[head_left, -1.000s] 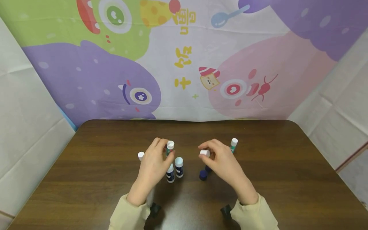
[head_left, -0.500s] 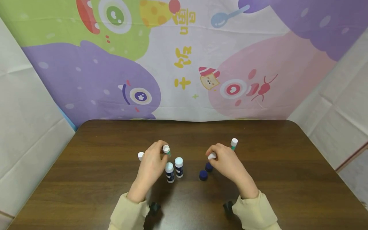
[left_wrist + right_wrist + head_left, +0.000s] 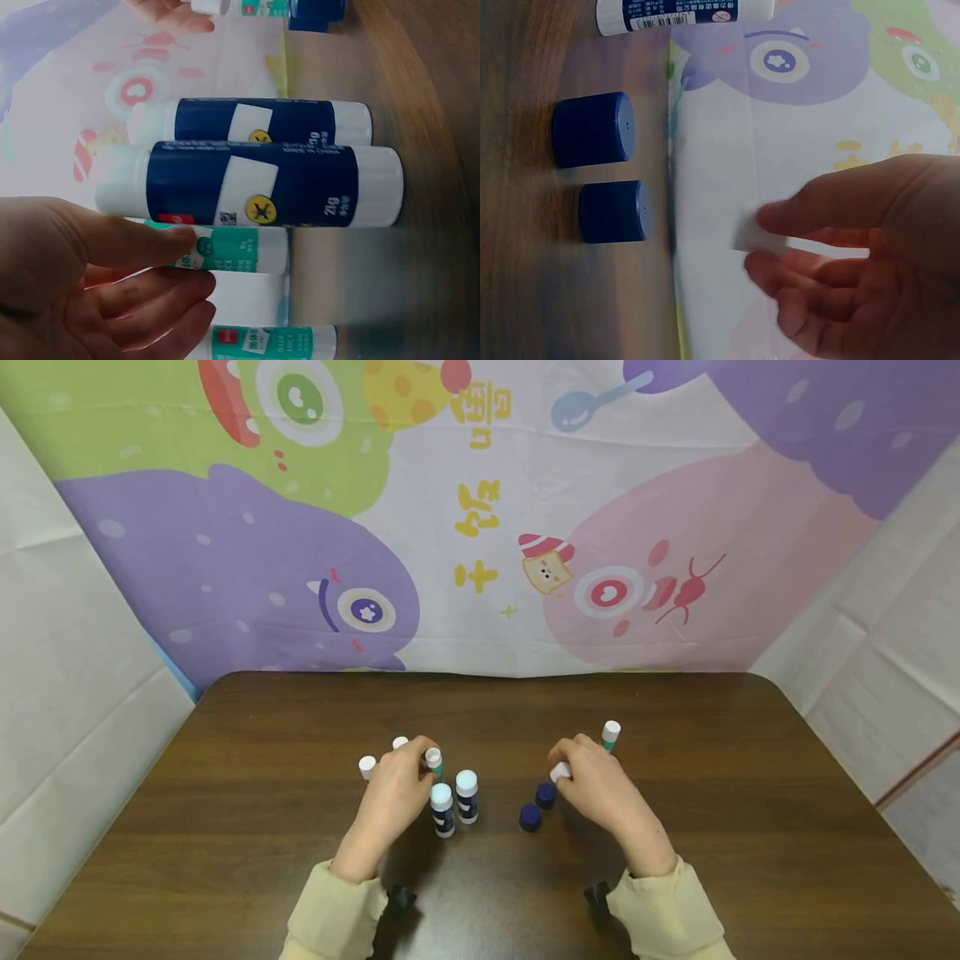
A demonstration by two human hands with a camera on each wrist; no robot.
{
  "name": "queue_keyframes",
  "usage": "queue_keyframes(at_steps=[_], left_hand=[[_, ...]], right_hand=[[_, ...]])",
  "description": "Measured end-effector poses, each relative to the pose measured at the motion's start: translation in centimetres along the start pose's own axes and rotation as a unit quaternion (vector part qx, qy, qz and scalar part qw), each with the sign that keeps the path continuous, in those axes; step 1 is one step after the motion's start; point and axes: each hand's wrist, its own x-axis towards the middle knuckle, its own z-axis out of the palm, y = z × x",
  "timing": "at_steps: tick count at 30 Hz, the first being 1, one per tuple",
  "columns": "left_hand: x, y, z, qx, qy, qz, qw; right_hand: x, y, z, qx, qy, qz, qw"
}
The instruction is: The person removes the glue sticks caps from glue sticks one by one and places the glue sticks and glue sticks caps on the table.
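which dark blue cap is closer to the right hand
The dark blue cap farther back and to the right; the other dark blue cap sits closer to the front, farther left of the right hand.

With two navy glue sticks (image 3: 443, 812) as the dial's hub, two navy caps (image 3: 530, 817) sit at 3 o'clock. Green-labelled glue sticks (image 3: 611, 734) number three: one near 2 o'clock, one in the left hand (image 3: 393, 790) at 11, one near 10. Two white tops (image 3: 367, 767) show from 10 to 11, the nearer belonging to that last stick; the farther one's kind is unclear. One white cap (image 3: 560, 772) is in the right hand (image 3: 597, 787), between 2 and 3. Table (image 3: 247, 860): one; printed cloth (image 3: 480, 643) at 12: one.
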Motion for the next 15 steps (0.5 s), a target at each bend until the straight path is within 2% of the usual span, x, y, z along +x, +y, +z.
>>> queue_keyframes(at_steps=[4, 8, 15], left_hand=[[0.02, -0.31, 0.2, 0.012, -0.017, -0.002, 0.9998], [0.07, -0.63, 0.43, 0.016, -0.029, -0.006, 0.9994], [0.03, -1.06, 0.86, -0.003, -0.05, 0.005, 0.9987]], right_hand=[[-0.04, 0.24, -0.05, -0.018, -0.055, 0.003, 0.9983], [-0.24, 0.33, 0.1, -0.021, -0.119, 0.02, 0.9925], [-0.44, 0.2, 0.48, -0.024, -0.141, 0.028, 0.9893]])
